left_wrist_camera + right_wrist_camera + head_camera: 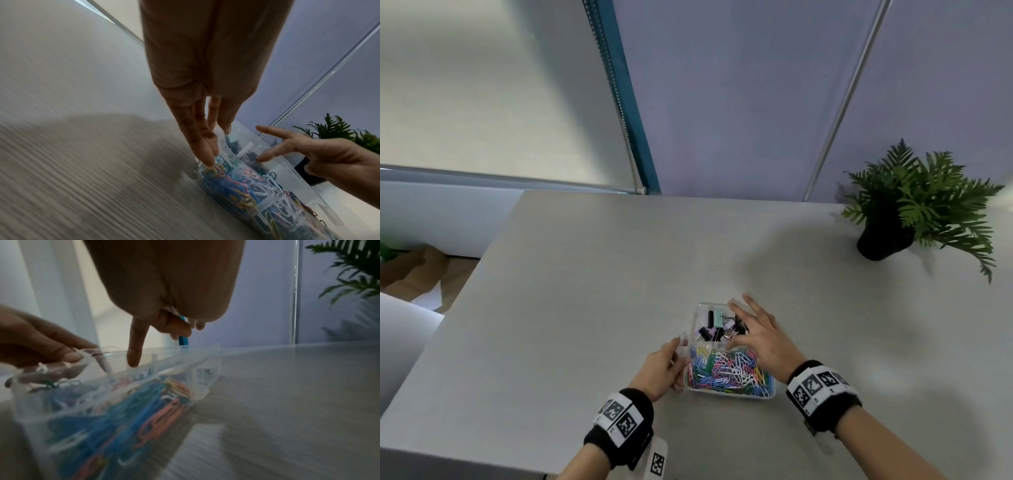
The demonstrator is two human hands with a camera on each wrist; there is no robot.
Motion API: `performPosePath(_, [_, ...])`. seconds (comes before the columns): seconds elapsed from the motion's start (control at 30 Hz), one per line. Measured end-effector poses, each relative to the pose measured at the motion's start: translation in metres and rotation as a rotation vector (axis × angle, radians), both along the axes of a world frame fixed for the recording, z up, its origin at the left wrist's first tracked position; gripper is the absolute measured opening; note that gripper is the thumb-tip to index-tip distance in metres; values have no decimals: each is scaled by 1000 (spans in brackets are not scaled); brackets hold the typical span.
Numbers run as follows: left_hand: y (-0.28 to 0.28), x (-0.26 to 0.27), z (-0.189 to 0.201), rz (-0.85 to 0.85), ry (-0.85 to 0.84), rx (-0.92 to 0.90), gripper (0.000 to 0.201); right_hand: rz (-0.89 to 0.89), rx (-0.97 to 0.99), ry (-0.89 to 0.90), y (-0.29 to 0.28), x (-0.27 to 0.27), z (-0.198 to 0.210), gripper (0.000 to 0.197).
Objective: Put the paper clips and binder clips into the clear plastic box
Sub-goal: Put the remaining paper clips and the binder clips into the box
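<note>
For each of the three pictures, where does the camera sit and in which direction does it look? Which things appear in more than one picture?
Head: worn high, looking forward and down at the table; both hands and wristbands show, left hand, right hand.
Left wrist: looks along the left fingers touching the clear plastic box; the right hand also shows.
Right wrist: low, looks along the right hand over the paper clips.
Shared: all three show the box, the paper clips and the potted plant.

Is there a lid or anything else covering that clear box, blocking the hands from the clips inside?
Nothing visible blocks them. The clear plastic box is open on top, with the right hand spread above the binder clips and the left hand at its left wall beside the paper clips.
</note>
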State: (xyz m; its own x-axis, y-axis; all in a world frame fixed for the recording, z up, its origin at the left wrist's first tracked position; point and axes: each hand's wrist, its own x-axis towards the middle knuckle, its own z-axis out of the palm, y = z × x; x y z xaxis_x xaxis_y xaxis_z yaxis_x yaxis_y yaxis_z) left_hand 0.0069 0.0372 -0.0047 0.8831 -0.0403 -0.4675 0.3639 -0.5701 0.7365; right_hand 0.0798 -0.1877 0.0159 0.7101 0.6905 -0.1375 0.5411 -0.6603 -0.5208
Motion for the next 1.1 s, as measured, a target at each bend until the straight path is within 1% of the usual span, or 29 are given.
performPosePath(0.03, [0,0,-1,3,-2,-3,17,-56,82,79,1,2,3,34])
performPosePath(0.07, [0,-1,0,7,-1,-6,21,-150,203,149,1,4,6,27])
performPosePath(0.1, [0,-1,0,10,-1,-11,24,-224,268,192,1,7,5,25])
performPosePath(0.13, [-1,-2,0,12,0,-13,25,-242,259,184,1,10,5,26])
performPosePath(0.17, [-1,-2,0,11,-2,-13,25,-195,169,103,3,11,5,28])
performPosePath(0.23, [-1,-1,2,8,3,-14,26,-35,-54,-44,3,13,-5,30])
performPosePath(0.27, [-1,-1,3,7,10,-19,26,-11,-122,-51,2,13,-11,31])
performPosePath(0.3, [-1,0,2,8,14,-27,26,-36,-138,-42,0,15,-14,30])
performPosePath(0.37, [0,-1,2,16,16,-29,26,-149,-29,-46,-11,17,-17,35])
performPosePath(0.43, [0,-2,2,7,-3,11,26,-321,141,-65,-29,16,-15,45])
performPosePath(0.5, [-2,-1,2,4,-55,71,25,-497,232,57,-47,9,-14,41])
performPosePath(0.57, [-5,0,3,58,-98,58,21,-644,241,270,-59,-2,-13,29])
performPosePath(0.63, [-8,3,2,149,-114,-12,10,-711,252,486,-61,-14,-15,19])
performPosePath(0.67, [-8,4,1,193,-102,-53,4,-721,259,562,-60,-19,-16,17])
performPosePath(0.73, [-8,6,-2,255,-67,-121,5,-705,272,660,-55,-25,-19,20])
performPosePath(0.8, [-7,9,-3,284,-39,-157,9,-690,301,690,-50,-28,-20,22])
performPosePath(0.87, [-8,14,-2,287,-27,-186,11,-709,313,672,-49,-25,-23,22])
performPosePath(0.97, [-11,27,-1,266,-24,-216,8,-758,316,635,-51,-17,-24,24])
performPosePath(1.1, [-16,50,-3,233,-24,-214,5,-813,309,612,-54,-4,-23,20])
